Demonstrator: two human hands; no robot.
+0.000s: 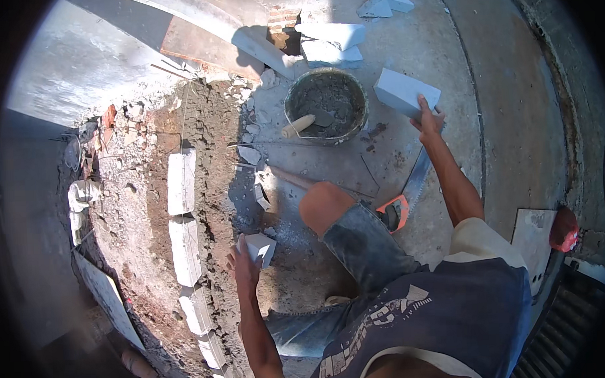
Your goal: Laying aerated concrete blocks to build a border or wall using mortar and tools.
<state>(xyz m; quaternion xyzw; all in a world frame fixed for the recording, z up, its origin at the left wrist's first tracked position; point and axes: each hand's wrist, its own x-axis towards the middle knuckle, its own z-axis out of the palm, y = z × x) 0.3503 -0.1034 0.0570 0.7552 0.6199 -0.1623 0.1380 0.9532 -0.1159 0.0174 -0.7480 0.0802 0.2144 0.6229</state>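
Observation:
My left hand [246, 265] grips a short white block [261, 248] beside the mortar strip, its fingers along the block's near-left side. Out to the right, my right hand [429, 123] has hold of the near end of a longer white block [400, 91], thumb on top. A bucket of grey mortar [293, 116] stands to the left of that block. In it lies a trowel [300, 126], its pale handle over the rim. A handsaw [394, 211] with an orange and black handle rests on the floor below my right forearm.
A row of white blocks [185, 250] runs along the rough mortar bed [214, 125] on the left, with a string line over it. More white blocks [331, 43] lie beyond the bucket. A small offcut [261, 197] and rubble are on the floor. A red object [564, 230] sits far right.

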